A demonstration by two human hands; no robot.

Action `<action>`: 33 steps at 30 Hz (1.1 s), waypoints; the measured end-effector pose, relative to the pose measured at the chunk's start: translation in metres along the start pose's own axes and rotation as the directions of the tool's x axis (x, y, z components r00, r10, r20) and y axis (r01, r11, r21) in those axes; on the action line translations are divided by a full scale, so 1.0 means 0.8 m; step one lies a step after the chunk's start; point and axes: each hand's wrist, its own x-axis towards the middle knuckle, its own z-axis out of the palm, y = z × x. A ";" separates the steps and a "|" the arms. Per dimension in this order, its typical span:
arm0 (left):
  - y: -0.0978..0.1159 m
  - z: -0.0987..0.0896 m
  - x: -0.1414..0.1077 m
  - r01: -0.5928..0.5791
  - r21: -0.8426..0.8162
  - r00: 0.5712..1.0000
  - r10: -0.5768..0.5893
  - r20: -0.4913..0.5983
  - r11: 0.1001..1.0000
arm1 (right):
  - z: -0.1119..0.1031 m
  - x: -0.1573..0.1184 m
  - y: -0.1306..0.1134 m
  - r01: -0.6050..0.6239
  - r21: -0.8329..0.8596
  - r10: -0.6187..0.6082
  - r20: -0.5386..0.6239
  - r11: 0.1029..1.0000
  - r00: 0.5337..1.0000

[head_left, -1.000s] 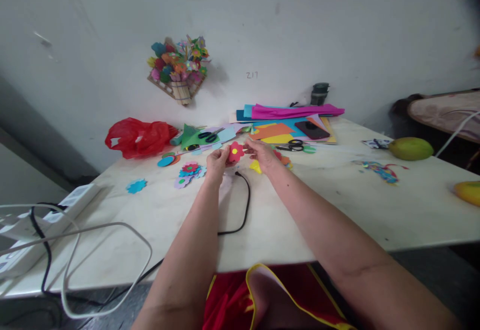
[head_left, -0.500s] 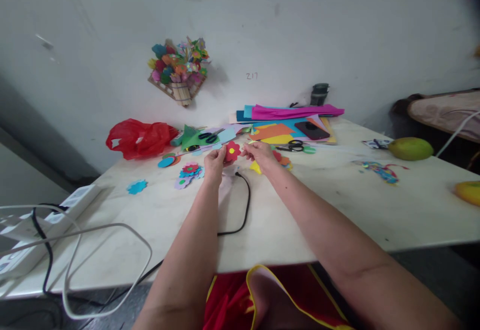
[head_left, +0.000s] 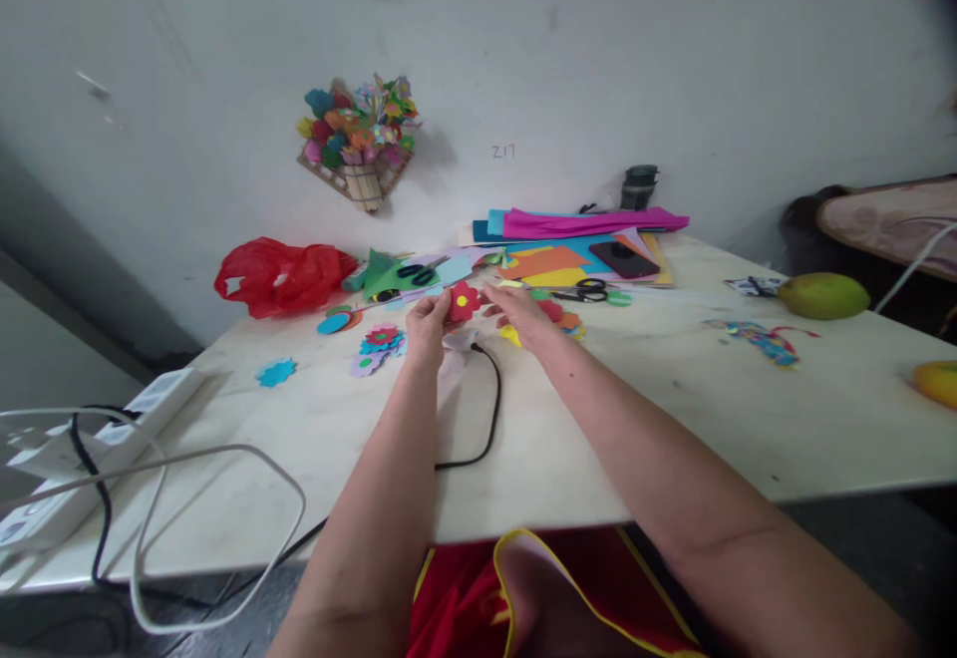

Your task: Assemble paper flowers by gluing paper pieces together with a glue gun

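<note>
A red flower cut-out with a yellow dot at its centre is pinched along its left side in my left hand, above the middle of the table. Close by its right edge is my right hand, fingers stretched and slightly apart, with nothing visible in them; whether a fingertip touches the petals I cannot tell. Left of the hands lies a pile of flower cut-outs in purple, blue and red. Partly behind my right hand are more red, orange and yellow cut-outs.
Two pairs of scissors, black-handled scissors and other scissors, lie among coloured sheets. A red plastic bag is at left, a phone at right. A black cable and a power strip occupy the front.
My right fingers have gone from a pinch beside the flower to a straighter, looser spread near its edge. The left hand keeps the flower in place.
</note>
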 end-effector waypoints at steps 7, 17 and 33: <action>0.002 0.003 -0.004 0.038 0.006 0.999 -0.038 0.020 0.999 | 0.008 -0.007 -0.006 -0.010 -0.083 0.007 -0.037 0.997 0.999; 0.007 0.010 -0.012 0.049 0.112 0.991 -0.062 0.120 0.993 | 0.010 -0.008 -0.010 0.034 -0.186 -0.040 -0.029 0.982 0.999; 0.006 0.008 -0.010 -0.009 0.160 0.988 -0.016 0.155 0.987 | 0.010 -0.006 -0.005 0.085 -0.235 -0.086 0.005 0.968 0.996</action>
